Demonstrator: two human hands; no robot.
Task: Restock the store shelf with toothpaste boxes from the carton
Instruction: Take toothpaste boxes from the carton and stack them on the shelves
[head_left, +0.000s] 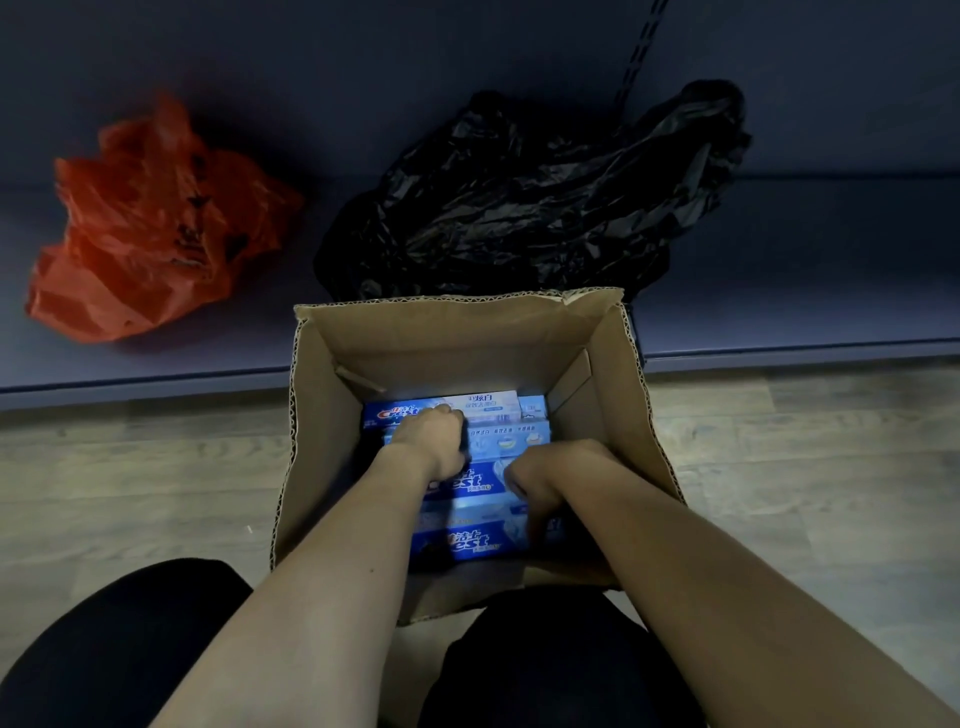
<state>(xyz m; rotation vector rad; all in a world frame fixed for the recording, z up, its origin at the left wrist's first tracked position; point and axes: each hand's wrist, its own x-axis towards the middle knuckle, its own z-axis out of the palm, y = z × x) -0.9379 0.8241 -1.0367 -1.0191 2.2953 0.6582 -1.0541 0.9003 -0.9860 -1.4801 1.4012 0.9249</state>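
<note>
With both hands down in the carton (322, 457), my left hand (434, 441) curls over the Crest toothpaste boxes (470, 483) packed there; my right hand (540, 480) grips one's end. Pulling several together could spill them, since the boxes sit tight and slick.

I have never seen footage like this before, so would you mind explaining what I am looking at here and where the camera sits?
There is no machine here: a person wears one wide-angle camera on the head, looking down at their own bare arms. An open cardboard carton stands on the wooden floor between the knees. Inside lie blue toothpaste boxes. Both hands are down in the carton: the left hand has its fingers curled over one box, and the right hand curls round the end of another. Beyond the carton is the low, dark store shelf, on which lie a crumpled red plastic bag and a black plastic bag. No toothpaste box shows on the shelf.
</note>
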